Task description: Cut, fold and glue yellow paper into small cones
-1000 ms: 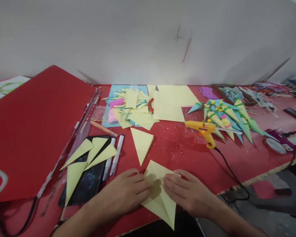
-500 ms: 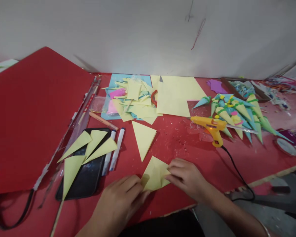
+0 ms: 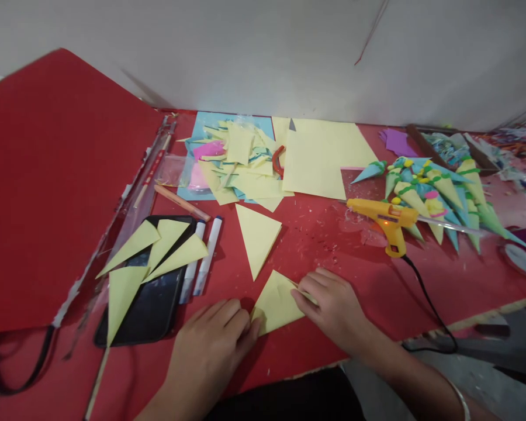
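Note:
A piece of pale yellow paper (image 3: 276, 301) lies on the red table between both hands, its right part curled or folded over. At its lower left corner, my left hand (image 3: 217, 345) pinches the edge between thumb and fingers. The fingers of my right hand (image 3: 331, 301) are closed on the paper's right side, hiding that corner. Just beyond lies a yellow paper triangle (image 3: 258, 237), point toward me. Several yellow paper cones (image 3: 125, 298) rest on a black phone (image 3: 158, 310) to the left, with two white markers (image 3: 208, 257) alongside.
A yellow glue gun (image 3: 388, 219) with a black cord lies at right, before a pile of green and blue paper cones (image 3: 442, 184). Paper scraps (image 3: 239, 146) and a large yellow sheet (image 3: 315, 158) are at the back. A red board (image 3: 56, 193) stands at left.
My right hand has shifted along the paper's right side, and the paper there lies flatter and more folded over. My left hand still holds the left corner. The camera view has shifted slightly.

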`<state>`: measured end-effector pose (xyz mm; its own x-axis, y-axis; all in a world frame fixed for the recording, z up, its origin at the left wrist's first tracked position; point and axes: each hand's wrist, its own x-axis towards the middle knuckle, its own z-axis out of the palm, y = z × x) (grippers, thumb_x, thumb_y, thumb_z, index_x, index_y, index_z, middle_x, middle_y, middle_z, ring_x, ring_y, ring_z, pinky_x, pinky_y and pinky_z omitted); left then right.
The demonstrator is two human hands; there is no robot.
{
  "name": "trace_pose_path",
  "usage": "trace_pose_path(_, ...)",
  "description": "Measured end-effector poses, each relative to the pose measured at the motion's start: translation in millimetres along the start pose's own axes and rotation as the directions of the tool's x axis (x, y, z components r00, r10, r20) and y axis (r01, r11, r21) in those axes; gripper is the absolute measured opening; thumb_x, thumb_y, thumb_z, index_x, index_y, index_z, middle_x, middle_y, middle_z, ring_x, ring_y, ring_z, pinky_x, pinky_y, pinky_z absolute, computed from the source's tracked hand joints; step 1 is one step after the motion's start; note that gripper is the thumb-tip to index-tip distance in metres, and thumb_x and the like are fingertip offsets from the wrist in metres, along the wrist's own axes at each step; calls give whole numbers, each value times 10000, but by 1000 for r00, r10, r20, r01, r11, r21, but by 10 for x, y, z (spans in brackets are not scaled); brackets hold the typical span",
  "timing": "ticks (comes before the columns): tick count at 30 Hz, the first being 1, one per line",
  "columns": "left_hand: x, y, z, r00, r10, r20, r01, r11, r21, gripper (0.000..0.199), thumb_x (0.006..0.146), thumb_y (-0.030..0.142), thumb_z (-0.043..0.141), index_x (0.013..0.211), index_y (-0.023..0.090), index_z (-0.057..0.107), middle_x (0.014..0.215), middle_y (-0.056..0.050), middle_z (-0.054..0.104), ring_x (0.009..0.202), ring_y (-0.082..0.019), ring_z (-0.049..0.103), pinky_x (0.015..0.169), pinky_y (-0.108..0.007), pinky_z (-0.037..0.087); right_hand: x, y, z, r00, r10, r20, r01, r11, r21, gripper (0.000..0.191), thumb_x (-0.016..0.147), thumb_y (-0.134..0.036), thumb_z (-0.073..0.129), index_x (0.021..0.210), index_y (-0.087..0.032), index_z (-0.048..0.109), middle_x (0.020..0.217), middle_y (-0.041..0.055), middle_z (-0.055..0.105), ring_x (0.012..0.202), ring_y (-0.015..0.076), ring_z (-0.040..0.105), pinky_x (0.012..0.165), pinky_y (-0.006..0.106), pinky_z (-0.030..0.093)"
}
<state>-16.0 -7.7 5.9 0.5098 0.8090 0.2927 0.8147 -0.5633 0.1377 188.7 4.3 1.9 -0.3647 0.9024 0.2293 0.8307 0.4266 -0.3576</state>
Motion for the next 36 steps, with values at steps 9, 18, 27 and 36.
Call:
trace_pose_path(9,39,15,-17,998,-42,48,41,999,16,390,889,225,350,541,197,525,493,17,529,480,-155,517,525,-293,321,24,-19,9,1000,26,13,-25,998,-58,345,884,-222,365,551,-185,448,523,-2,490,537,124,402,561,254,269)
trace_pose_path(18,40,22,-20,998,-30,62,26,998,62,378,867,150,333,538,202,512,480,21,518,488,-170,526,534,-309,322,40,-61,-12,999,44,22,-39,977,-208,293,846,-195,408,559,-189,464,497,5,496,499,127,430,516,261,233)
trace_pose_path(27,33,-140,-45,967,149,209,-154,988,10,188,857,181,403,845,221,587,711,-1,570,536,-148,513,530,-281,340,52,-73,33,1000,-3,-28,-6,948,-318,300,826,-146,393,542,-190,481,471,12,502,475,129,439,514,273,240)
trace_pose_path(36,141,-335,-129,864,411,290,-411,909,-64,433,883,340,435,1311,327,366,1322,17,478,1047,-176,498,914,-334,313,39,-70,11,1000,-6,9,9,945,-327,293,835,-152,404,557,-185,492,486,4,528,488,123,452,528,265,238)
